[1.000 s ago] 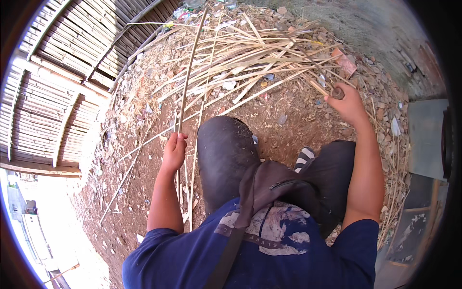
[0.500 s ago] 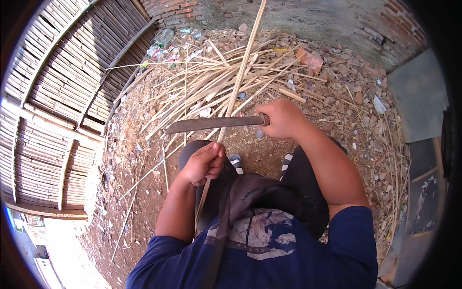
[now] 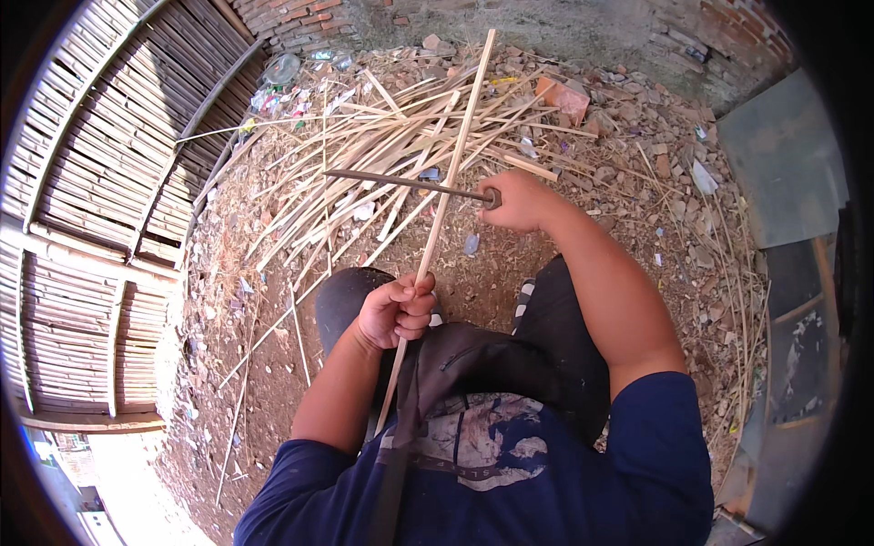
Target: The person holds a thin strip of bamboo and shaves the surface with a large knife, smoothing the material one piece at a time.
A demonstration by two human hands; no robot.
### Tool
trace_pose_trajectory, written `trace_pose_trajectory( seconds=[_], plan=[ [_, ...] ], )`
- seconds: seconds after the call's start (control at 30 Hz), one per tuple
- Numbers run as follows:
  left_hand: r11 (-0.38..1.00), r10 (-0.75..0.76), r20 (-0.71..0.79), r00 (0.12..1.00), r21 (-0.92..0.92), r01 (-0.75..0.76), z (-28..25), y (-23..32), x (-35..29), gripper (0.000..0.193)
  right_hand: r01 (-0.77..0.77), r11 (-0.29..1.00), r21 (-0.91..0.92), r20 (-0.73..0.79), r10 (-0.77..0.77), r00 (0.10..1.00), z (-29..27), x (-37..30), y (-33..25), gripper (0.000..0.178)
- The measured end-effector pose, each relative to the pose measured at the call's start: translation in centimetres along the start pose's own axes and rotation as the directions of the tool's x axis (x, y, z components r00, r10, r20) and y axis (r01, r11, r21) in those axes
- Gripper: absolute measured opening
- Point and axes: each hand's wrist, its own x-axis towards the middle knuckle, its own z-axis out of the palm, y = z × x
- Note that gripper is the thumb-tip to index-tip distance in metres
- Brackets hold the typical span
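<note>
My left hand (image 3: 398, 312) is closed round a long, pale split-bamboo strip (image 3: 453, 164). The strip slants from beside my lap up and away, its far end over the pile. In my right hand (image 3: 517, 202) is the handle of a machete (image 3: 401, 181), gripped in a fist. Its dark blade points left and crosses the strip well beyond my left hand, turned so that mostly a thin edge shows. Whether the blade touches the strip I cannot tell. Beneath and beyond lies a heap of similar bamboo strips (image 3: 364, 150).
A bamboo-slat wall (image 3: 100, 136) stands at the left, a weathered brick wall (image 3: 546, 41) at the back. Broken brick (image 3: 564, 98), rubble and litter cover the ground. Grey panels (image 3: 774, 164) lean at the right. My knees (image 3: 344, 305) are bent below my hands.
The machete has moved farther out along the strip, and its blade has turned from broad side to thin edge. The strip's far end has come down into view.
</note>
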Motion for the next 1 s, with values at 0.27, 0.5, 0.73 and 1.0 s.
trace_pose_trajectory(
  seconds=[0.27,0.5,0.73,1.0],
  plan=[
    [0.999,0.026,-0.053,0.998,0.041,-0.024,1.2,-1.0,-0.1,0.030,0.135,0.989,-0.067,0.090,-0.129,0.988,0.5,0.1,-0.4,0.019],
    [0.991,0.110,-0.023,0.994,-0.074,-0.112,0.5,-0.5,-0.5,0.027,0.125,0.992,-0.019,0.001,-0.125,0.992,1.9,-0.2,-2.1,0.018],
    [0.996,0.087,0.052,0.995,-0.040,-0.085,0.1,-0.1,-0.3,0.021,0.109,0.991,-0.083,-0.034,-0.113,0.993,1.7,1.0,-0.8,0.018],
    [0.995,0.065,-0.054,0.996,-0.068,-0.068,0.6,-0.4,-0.1,0.019,0.136,0.982,-0.131,0.084,-0.126,0.988,1.8,0.8,-1.4,0.021]
  ],
)
